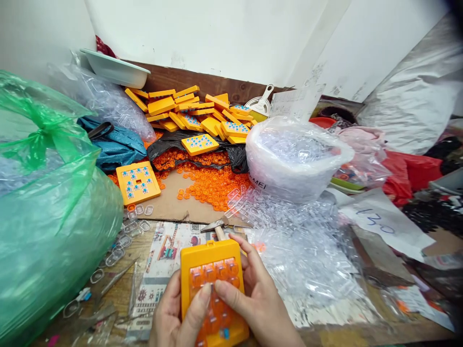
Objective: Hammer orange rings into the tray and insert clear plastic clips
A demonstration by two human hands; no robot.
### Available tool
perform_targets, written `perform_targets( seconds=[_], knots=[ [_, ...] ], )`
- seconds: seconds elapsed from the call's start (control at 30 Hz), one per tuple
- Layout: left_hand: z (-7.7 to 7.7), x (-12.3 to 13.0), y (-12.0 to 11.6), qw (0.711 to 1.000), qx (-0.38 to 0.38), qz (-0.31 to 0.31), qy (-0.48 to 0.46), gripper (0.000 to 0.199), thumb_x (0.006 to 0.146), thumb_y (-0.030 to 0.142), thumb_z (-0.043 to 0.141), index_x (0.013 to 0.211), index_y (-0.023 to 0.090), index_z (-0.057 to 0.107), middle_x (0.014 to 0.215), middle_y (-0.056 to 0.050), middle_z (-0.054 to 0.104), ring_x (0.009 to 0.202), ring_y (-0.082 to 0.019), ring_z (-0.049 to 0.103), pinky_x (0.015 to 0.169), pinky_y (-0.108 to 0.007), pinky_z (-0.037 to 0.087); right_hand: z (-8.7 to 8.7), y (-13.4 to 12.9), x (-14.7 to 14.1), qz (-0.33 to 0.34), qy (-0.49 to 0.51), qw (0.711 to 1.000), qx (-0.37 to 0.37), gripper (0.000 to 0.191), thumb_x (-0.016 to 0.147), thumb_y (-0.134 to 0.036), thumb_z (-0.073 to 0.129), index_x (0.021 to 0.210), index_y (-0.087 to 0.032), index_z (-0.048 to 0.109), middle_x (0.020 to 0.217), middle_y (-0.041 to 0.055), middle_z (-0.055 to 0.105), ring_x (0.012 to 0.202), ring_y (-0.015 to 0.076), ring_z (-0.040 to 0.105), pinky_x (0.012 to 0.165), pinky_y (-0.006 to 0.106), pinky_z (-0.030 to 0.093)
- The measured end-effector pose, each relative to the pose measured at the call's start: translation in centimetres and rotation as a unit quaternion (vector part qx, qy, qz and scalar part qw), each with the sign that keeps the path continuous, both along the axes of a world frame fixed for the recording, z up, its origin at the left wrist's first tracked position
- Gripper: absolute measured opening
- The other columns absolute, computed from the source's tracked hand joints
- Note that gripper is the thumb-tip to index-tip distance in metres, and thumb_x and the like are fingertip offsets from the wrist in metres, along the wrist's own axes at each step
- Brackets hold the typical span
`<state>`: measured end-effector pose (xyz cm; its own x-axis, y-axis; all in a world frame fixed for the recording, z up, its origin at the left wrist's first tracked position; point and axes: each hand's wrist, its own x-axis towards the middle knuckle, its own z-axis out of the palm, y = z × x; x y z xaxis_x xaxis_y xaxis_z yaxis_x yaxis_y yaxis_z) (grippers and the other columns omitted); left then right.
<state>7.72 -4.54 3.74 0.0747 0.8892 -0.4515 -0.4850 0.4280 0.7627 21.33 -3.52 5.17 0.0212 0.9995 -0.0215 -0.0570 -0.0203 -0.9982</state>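
Between both hands I hold a yellow plastic tray (188, 254), tilted up toward me over the front of the table. Rows of small orange pieces with clear tops (220, 270) fill its face, and a bit of blue shows near its lower edge. My left hand (184, 308) grips the left side, its thumb pressing on the pieces. My right hand (253, 289) wraps the right side, its thumb also on the pieces close to the other thumb. Behind the tray lies a hammer (216, 224), its handle partly hidden.
A green plastic bag (54, 231) bulges at left. Clear plastic parts (304, 250) are heaped at right below a full white bag (292, 178). Beyond lie loose orange rings (213, 185), a yellow tray with blue dots (137, 183) and a pile of yellow trays (161, 105).
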Motion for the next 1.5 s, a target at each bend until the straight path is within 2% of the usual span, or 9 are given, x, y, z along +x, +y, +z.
perform_targets(
  seconds=[0.07,0.17,0.4,0.6,0.73,0.87,1.07,1.23,1.5],
  knots=[
    [0.1,-0.1,0.4,0.998,-0.029,-0.012,-0.058,0.052,0.064,0.038,0.083,0.106,0.015,0.062,0.101,-0.011,0.075,0.091,-0.032,0.071,0.082,-0.038,0.057,-0.4,0.9,2.2,-0.029,-0.223,0.970,0.087,0.053,0.086,-0.051,0.059,0.130,-0.027,0.041,0.114,0.0078,0.065,0.092,0.0178,0.069,0.073,0.030,0.059],
    [0.3,-0.6,0.9,0.987,-0.100,-0.007,-0.123,0.065,0.065,0.032,0.083,0.122,0.018,0.055,0.099,-0.011,0.076,0.093,-0.033,0.070,0.084,-0.042,0.057,-0.9,2.0,5.9,-0.117,-0.463,0.861,0.177,0.032,0.089,-0.041,0.057,0.114,-0.021,0.058,0.110,0.0114,0.064,0.092,0.0236,0.066,0.075,0.040,0.057],
    [1.6,-0.9,1.4,0.980,-0.178,0.035,-0.087,0.066,0.074,0.019,0.073,0.134,0.017,0.046,0.095,-0.012,0.076,0.094,-0.033,0.070,0.083,-0.046,0.057,-1.4,4.3,6.7,-0.061,-0.624,0.752,0.202,0.030,0.080,-0.002,0.054,0.102,-0.017,0.067,0.103,0.0098,0.069,0.098,0.0288,0.061,0.079,0.046,0.050],
    [2.2,-0.7,1.3,0.977,-0.184,0.034,-0.104,0.071,0.075,0.016,0.072,0.138,0.018,0.042,0.098,-0.012,0.076,0.099,-0.035,0.068,0.085,-0.048,0.056,-0.7,10.1,4.3,0.033,-0.678,0.708,0.195,0.013,0.089,-0.025,0.061,0.097,-0.016,0.064,0.108,0.0047,0.065,0.105,0.0206,0.059,0.092,0.045,0.047],
    [2.1,-1.4,1.2,0.961,-0.212,0.004,-0.179,0.073,0.075,0.019,0.073,0.141,0.016,0.040,0.107,-0.013,0.074,0.104,-0.035,0.066,0.092,-0.049,0.052,-0.5,11.4,4.8,0.024,-0.648,0.734,0.202,0.015,0.091,-0.030,0.058,0.093,-0.016,0.064,0.097,0.0031,0.066,0.091,0.0167,0.063,0.085,0.040,0.050],
    [1.6,-2.1,1.2,0.943,-0.175,-0.020,-0.284,0.070,0.079,0.028,0.071,0.141,0.013,0.041,0.110,-0.013,0.073,0.114,-0.033,0.061,0.102,-0.044,0.046,-0.1,9.6,6.1,-0.102,-0.544,0.804,0.216,0.016,0.092,-0.027,0.056,0.100,-0.016,0.064,0.095,0.0039,0.067,0.090,0.0180,0.063,0.084,0.041,0.050],
    [0.8,-1.9,0.9,0.944,-0.109,-0.052,-0.307,0.088,0.070,0.027,0.079,0.144,0.028,0.032,0.127,-0.009,0.065,0.119,-0.031,0.057,0.105,-0.044,0.042,0.6,3.4,4.7,-0.151,-0.322,0.919,0.169,0.019,0.092,-0.034,0.053,0.098,-0.019,0.062,0.077,0.0036,0.073,0.066,0.0170,0.070,0.058,0.027,0.058],
    [1.9,-0.8,0.5,0.971,-0.022,-0.086,-0.220,0.094,0.050,0.014,0.088,0.134,0.021,0.046,0.123,-0.014,0.066,0.120,-0.037,0.055,0.104,-0.044,0.043,-1.3,-2.1,1.9,-0.130,-0.143,0.979,0.061,0.019,0.083,-0.040,0.065,0.087,-0.022,0.070,0.102,0.0089,0.074,0.096,0.0236,0.070,0.075,0.029,0.059],
    [1.6,0.5,-0.1,0.999,-0.020,-0.002,-0.048,0.097,0.043,0.015,0.092,0.129,0.018,0.047,0.091,-0.011,0.077,0.086,-0.036,0.071,0.078,-0.040,0.058,-3.4,-4.3,-0.5,-0.176,-0.155,0.963,0.131,0.007,0.084,-0.033,0.066,0.082,-0.028,0.069,0.095,0.0064,0.071,0.109,0.0270,0.059,0.095,0.047,0.048]
  ],
)
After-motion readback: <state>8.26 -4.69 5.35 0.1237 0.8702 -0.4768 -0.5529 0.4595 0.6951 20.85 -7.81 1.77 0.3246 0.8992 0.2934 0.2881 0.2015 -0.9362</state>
